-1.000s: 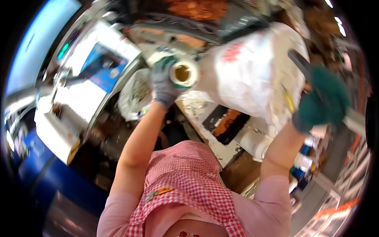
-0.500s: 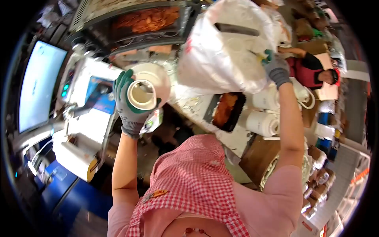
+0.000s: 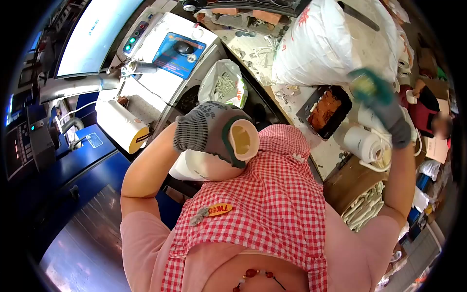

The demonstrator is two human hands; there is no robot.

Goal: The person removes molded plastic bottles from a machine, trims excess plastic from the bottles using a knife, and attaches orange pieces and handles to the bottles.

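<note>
My left hand (image 3: pixel 209 127), in a grey and green work glove, is closed around the neck of a white plastic jug-like vessel (image 3: pixel 204 166). The vessel lies tilted against the checked apron, its open mouth turned up toward me. Part of its body is hidden behind the glove and forearm. My right hand (image 3: pixel 378 100), gloved the same way, is at the lower edge of a large white plastic bag (image 3: pixel 316 46). Motion smears its fingers, and a yellowish patch shows there that I cannot make out. A dark blade-like strip (image 3: pixel 358 16) lies across the bag's top.
A black tray (image 3: pixel 311 104) with copper-coloured pieces sits on the littered bench (image 3: pixel 253 51). White vessels (image 3: pixel 357 141) stand right of it. A bag of small white pieces (image 3: pixel 224 87) hangs beside the desk with a mouse pad (image 3: pixel 170 53). Another person (image 3: pixel 428 104) is at the far right.
My left hand has brought the white vessel down from over the bench to my apron and tipped it. My right hand remains near the bag, now blurred. The view has swung left.
</note>
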